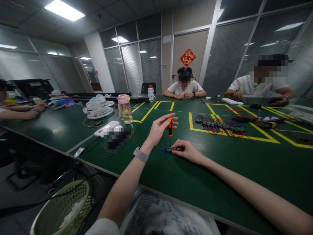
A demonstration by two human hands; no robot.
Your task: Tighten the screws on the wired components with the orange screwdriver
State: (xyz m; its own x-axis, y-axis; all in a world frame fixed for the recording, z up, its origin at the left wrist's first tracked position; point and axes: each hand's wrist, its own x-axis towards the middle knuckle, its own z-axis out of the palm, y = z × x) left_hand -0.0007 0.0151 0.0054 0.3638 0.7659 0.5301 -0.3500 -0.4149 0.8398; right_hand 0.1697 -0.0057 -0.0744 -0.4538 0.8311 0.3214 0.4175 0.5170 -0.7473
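One orange-and-black screwdriver is gripped upright by its handle in the left hand, its tip pointed down at one small circuit board. The board, laid lengthwise left to right on the green table, is pinched by the nearer right hand. One tangled pile of wired boards, uncountable, is seen farther right.

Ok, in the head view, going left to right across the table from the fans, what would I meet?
Fans, pink bottle, red-capped bottle, screwdriver, right hand, wired boards.
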